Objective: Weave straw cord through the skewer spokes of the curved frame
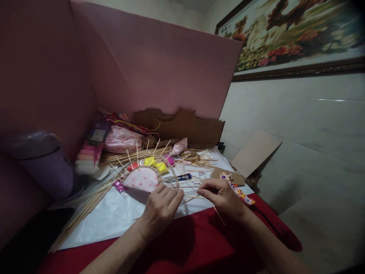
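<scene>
My left hand (161, 207) rests with fingers curled on the near rim of a small round basket frame (142, 179), which has a pink dotted fabric base and thin upright sticks. My right hand (222, 196) pinches a thin reed strand (196, 197) that runs toward the basket. A loose stick pokes out below that hand. Yellow, red and pink pieces (155, 163) sit at the far side of the frame. The work lies on white paper (114, 217) over a red cloth (199, 243).
A bundle of thin sticks (82, 209) lies left. Blue-handled scissors (179, 177), dotted fabric strip (241, 193), pink dotted bag (122, 139), torn cardboard (182, 125), a purple container (45, 163) and a pink board (159, 64) surround the work. A framed picture (291, 34) hangs right.
</scene>
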A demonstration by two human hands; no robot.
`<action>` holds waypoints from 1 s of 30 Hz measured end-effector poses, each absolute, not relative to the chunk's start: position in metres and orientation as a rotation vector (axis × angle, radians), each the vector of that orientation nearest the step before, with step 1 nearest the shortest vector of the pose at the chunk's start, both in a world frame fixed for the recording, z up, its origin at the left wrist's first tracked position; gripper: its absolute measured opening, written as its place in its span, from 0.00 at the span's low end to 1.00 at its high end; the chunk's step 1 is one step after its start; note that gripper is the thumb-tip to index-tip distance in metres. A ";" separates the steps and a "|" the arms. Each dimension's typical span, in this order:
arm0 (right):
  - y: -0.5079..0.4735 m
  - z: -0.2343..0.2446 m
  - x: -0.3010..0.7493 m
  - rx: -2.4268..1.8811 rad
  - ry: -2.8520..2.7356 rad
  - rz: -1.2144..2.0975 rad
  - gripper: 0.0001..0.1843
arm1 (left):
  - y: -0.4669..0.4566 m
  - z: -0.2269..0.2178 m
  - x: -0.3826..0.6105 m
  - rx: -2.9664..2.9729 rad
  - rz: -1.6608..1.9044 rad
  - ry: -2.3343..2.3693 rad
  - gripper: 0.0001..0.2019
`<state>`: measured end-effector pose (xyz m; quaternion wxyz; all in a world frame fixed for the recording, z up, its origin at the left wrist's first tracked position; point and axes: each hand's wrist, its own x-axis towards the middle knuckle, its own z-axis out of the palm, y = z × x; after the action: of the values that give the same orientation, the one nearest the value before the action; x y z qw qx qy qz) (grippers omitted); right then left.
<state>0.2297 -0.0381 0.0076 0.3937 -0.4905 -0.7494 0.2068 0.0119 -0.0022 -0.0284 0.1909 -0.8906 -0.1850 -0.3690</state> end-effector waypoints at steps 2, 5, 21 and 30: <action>-0.042 0.018 0.234 -1.202 -2.009 0.365 0.10 | -0.002 -0.029 0.012 -2.494 -1.033 -0.513 0.08; -0.043 0.028 0.238 -1.149 -2.104 0.142 0.08 | -0.002 -0.029 0.012 -2.488 -1.020 -0.504 0.08; -0.012 -0.011 0.229 -1.304 -1.722 0.329 0.11 | -0.008 -0.023 0.011 -2.436 -1.053 -0.416 0.07; 0.022 -0.020 0.208 -1.193 -1.613 0.964 0.15 | -0.009 -0.022 0.010 -2.461 -1.045 -0.346 0.10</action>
<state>0.2078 0.0217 -0.0201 0.4419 -0.4806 -0.6502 0.3886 0.0105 -0.0089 -0.0224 0.2209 -0.8903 -0.1252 -0.3781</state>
